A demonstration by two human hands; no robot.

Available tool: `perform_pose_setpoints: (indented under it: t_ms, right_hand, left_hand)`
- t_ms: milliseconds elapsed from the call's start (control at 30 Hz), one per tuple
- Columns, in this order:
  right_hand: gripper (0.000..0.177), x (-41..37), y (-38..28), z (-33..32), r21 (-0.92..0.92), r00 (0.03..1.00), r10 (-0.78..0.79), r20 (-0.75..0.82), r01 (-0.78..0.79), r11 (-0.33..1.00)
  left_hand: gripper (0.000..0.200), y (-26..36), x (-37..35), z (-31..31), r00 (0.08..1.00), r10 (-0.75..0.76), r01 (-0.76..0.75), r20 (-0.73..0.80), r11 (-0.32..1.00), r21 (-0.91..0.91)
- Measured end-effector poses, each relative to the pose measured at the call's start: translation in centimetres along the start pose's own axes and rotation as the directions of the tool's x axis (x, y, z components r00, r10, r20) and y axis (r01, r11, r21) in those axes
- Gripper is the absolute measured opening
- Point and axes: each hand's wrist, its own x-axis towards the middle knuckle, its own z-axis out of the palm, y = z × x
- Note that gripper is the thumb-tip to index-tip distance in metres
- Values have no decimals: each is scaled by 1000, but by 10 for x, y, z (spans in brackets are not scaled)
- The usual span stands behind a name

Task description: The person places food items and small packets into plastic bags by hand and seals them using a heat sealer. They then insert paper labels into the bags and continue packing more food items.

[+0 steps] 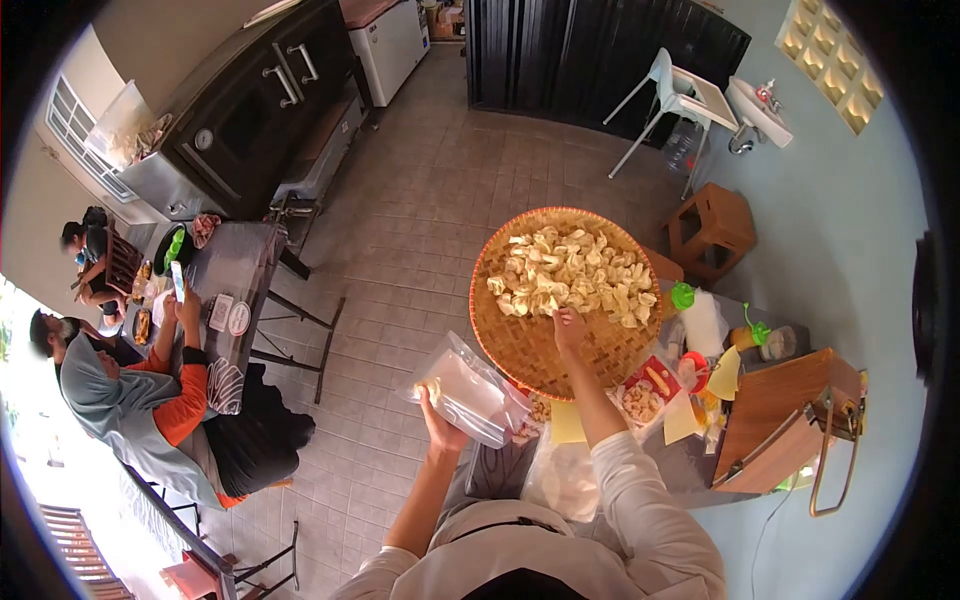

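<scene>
My left hand grips a clear plastic bag by its left end, where a few pale pieces show beside the thumb. A round woven bamboo tray with a reddish rim lies to the right of the bag. Pale, curled crackers are heaped over its far half. At the near edge of that heap is my right hand, its fingers drawn together among the crackers. What sits between those fingers is too small to make out.
Under and beside the tray, a table bears packaged snacks, green-capped bottles and a wooden box. A brown stool and a high chair stand beyond. On the left, a seated person holds a phone at another table.
</scene>
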Motion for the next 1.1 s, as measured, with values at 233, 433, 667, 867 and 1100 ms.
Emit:
perform_pose_setpoints:
  t_ms: [233,433,667,867,1100]
  right_hand:
    - [5,-44,-5,-76,686,956,-12,295,-203,699]
    - [13,-90,-31,-151,743,922,-100,374,-234,627]
    - [13,-160,-65,-203,639,853,-234,466,-143,755]
    - [15,-214,-84,-185,543,906,-182,382,-61,837]
    - [29,-228,-87,-164,602,876,-346,335,84,794]
  left_hand:
    - [63,1,8,12,1000,5,-5,12,1000,4]
    - [63,-14,10,29,1000,-20,20,-4,1000,-24]
    - [66,-29,8,56,989,-98,107,113,992,-74]
    - [65,-51,-3,65,973,-166,158,158,986,58]
    - [59,-71,-17,56,959,-233,195,163,956,218]
